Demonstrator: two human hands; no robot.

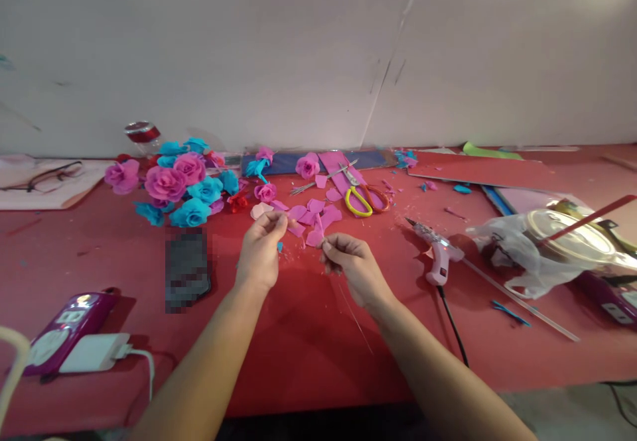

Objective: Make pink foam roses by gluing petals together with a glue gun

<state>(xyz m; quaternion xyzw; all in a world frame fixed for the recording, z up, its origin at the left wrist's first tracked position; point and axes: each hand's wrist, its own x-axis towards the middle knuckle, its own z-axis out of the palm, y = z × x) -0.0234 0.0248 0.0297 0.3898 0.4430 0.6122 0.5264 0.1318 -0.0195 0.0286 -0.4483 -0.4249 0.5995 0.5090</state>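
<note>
My right hand (354,263) pinches a thin wire (359,325) that trails down toward the table's front edge. At the wire's upper end, just above the fingertips, a narrow pink piece (319,223) shows. To its left, my left hand (263,245) is closed with thumb and forefinger together; whatever is between them is too small to make out. Just behind both hands lie loose pink petals (330,215), with a paler petal (261,211) by the left hand. Scissors with yellow and orange handles (359,201) rest beyond, partly over a pink paper strip (334,166).
Paper roses (166,182) in pink, blue and red bunch at the left, behind a pixelated dark phone (186,272). On the right are a glue gun (438,258) with its cord and a lidded tub (572,235) in a plastic bag. A purple power strip (74,325) holds a white charger (94,353).
</note>
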